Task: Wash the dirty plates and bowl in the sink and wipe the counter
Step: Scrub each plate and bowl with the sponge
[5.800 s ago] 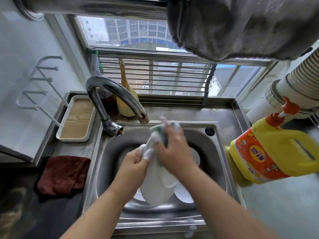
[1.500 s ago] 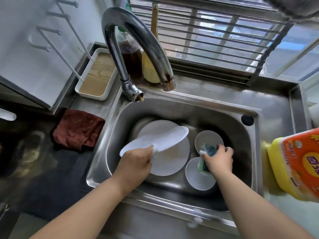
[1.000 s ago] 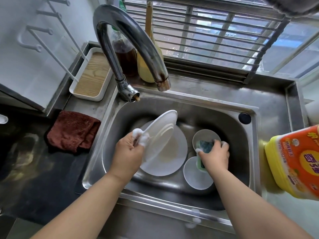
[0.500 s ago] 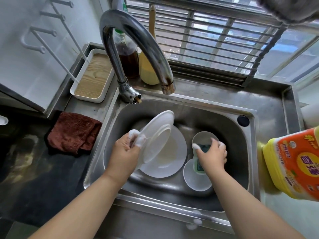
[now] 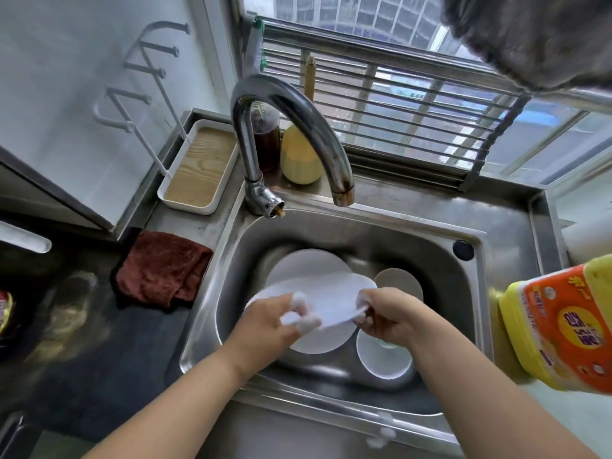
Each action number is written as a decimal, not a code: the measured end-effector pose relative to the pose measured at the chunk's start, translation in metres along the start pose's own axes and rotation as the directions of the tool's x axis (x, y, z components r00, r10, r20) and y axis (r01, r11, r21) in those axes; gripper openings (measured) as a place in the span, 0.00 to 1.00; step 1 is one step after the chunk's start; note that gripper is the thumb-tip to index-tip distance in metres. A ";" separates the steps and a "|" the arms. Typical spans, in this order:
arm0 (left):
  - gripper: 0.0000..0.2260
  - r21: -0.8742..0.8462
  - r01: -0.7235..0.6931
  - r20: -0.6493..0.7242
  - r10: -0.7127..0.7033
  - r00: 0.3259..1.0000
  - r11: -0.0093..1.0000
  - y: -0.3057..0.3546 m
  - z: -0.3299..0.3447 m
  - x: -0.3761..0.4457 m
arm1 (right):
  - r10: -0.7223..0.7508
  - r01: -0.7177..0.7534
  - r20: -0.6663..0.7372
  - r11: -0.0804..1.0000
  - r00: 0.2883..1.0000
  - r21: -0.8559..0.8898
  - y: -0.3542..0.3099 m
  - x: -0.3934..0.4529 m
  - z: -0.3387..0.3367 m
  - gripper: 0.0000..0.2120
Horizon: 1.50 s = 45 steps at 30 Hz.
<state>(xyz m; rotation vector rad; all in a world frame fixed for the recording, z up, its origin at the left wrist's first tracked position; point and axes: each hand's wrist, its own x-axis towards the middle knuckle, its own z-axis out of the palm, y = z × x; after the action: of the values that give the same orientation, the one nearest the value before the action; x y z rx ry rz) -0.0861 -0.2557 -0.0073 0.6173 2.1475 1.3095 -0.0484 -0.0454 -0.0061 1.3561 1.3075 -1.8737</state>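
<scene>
Over the steel sink (image 5: pixel 228 260) I hold a white plate (image 5: pixel 331 293) nearly flat, my left hand (image 5: pixel 275 319) gripping its near-left rim with soapy fingers and my right hand (image 5: pixel 387 316) gripping its right rim. Beneath it lies another white plate (image 5: pixel 308 263) on the sink floor. A white bowl (image 5: pixel 381 359) sits at the front right of the basin, with a second small dish (image 5: pixel 402 281) behind it. A bit of the green sponge (image 5: pixel 385 342) shows inside the bowl, just under my right hand.
The curved tap (image 5: pixel 298 117) arches over the basin. A dark red cloth (image 5: pixel 162 270) lies on the counter to the left. A wood-lined white tray (image 5: pixel 198 167) and bottles stand at the back. A yellow detergent jug (image 5: pixel 559 326) stands at the right.
My right hand has left the sponge in the bowl and taken the plate's right rim. The plate has tipped from upright to nearly flat, held now by both hands.
</scene>
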 end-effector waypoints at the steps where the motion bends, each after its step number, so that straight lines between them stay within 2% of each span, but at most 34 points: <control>1: 0.18 -0.035 0.084 -0.076 -0.086 0.993 0.996 -0.002 -0.004 -0.001 | -0.033 0.032 0.009 0.999 0.999 0.007 0.004 -0.003 -0.003 0.08; 3: 0.19 -0.085 0.242 -0.251 -0.256 0.934 0.967 -0.012 -0.011 0.001 | -0.106 0.107 0.029 0.994 0.994 -0.038 0.010 -0.010 -0.011 0.10; 4: 0.17 -0.127 0.331 -0.315 -0.354 0.881 0.935 -0.015 -0.015 0.002 | -0.141 0.144 0.039 0.987 0.989 -0.068 0.014 -0.014 -0.015 0.11; 5: 0.19 -0.205 0.429 -0.322 -0.475 0.819 0.880 -0.018 -0.018 0.003 | -0.170 0.174 0.053 0.980 0.984 -0.091 0.018 -0.017 -0.019 0.13; 7: 0.27 -0.438 0.517 -0.224 -0.646 0.729 0.735 -0.023 -0.019 0.007 | -0.216 0.226 0.104 0.969 0.971 -0.102 0.025 -0.021 -0.026 0.15; 9: 0.28 -0.556 0.540 -0.128 -0.707 0.695 0.631 -0.028 -0.020 0.011 | -0.245 0.259 0.151 0.962 0.958 -0.083 0.033 -0.023 -0.033 0.16; 12: 0.19 -0.593 0.577 0.071 -0.677 0.733 0.562 -0.019 -0.027 0.013 | -0.267 0.282 0.183 0.957 0.946 -0.061 0.040 -0.024 -0.041 0.16; 14: 0.22 -0.560 0.594 0.190 -0.609 0.770 0.577 -0.013 -0.033 0.011 | -0.272 0.287 0.194 0.956 0.942 -0.054 0.042 -0.024 -0.044 0.16; 17: 0.28 -0.500 0.582 0.226 -0.552 0.802 0.641 -0.010 -0.040 0.008 | -0.284 0.293 0.186 0.956 0.941 -0.022 0.044 -0.024 -0.043 0.15; 21: 0.29 -0.473 0.533 0.192 -0.508 0.840 0.702 -0.008 -0.043 0.005 | -0.302 0.309 0.189 0.951 0.934 -0.006 0.045 -0.018 -0.034 0.16; 25: 0.26 -0.487 0.514 0.169 -0.501 0.848 0.706 -0.011 -0.044 0.005 | -0.269 0.274 0.184 0.962 0.945 -0.003 0.046 -0.013 -0.031 0.14; 27: 0.19 -0.488 0.530 0.175 -0.517 0.838 0.693 -0.013 -0.039 0.009 | -0.293 0.296 0.135 0.955 0.947 -0.005 0.043 -0.013 -0.037 0.13; 29: 0.07 -0.452 0.571 0.143 -0.577 0.804 0.685 -0.019 -0.030 0.017 | -0.332 0.334 0.042 0.942 0.942 -0.027 0.039 -0.016 -0.049 0.13; 30: 0.05 -0.420 0.597 0.113 -0.613 0.782 0.684 -0.024 -0.024 0.021 | -0.351 0.350 -0.007 0.936 0.937 -0.049 0.038 -0.018 -0.056 0.13; 32: 0.08 -0.356 0.629 0.059 -0.656 0.753 0.690 -0.039 -0.013 0.031 | -0.381 0.373 -0.083 0.923 0.921 -0.093 0.035 -0.024 -0.069 0.12; 36: 0.09 -0.144 0.627 -0.019 -0.635 0.772 0.766 -0.062 0.001 0.044 | -0.386 0.372 -0.159 0.921 0.908 -0.115 0.037 -0.028 -0.087 0.09; 42: 0.23 0.088 0.608 -0.123 -0.597 0.793 0.789 -0.093 0.008 0.062 | -0.366 0.362 -0.215 0.930 0.906 -0.058 0.051 -0.025 -0.099 0.08; 45: 0.20 0.130 0.581 -0.150 -0.564 0.812 0.803 -0.109 0.013 0.070 | -0.367 0.369 -0.221 0.929 0.904 -0.034 0.055 -0.024 -0.104 0.07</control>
<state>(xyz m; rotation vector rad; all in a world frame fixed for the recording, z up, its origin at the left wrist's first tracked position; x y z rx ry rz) -0.1412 -0.2487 -0.1250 -0.0664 2.2893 0.8388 0.0522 0.0202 -0.0125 1.4359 1.7779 -2.0100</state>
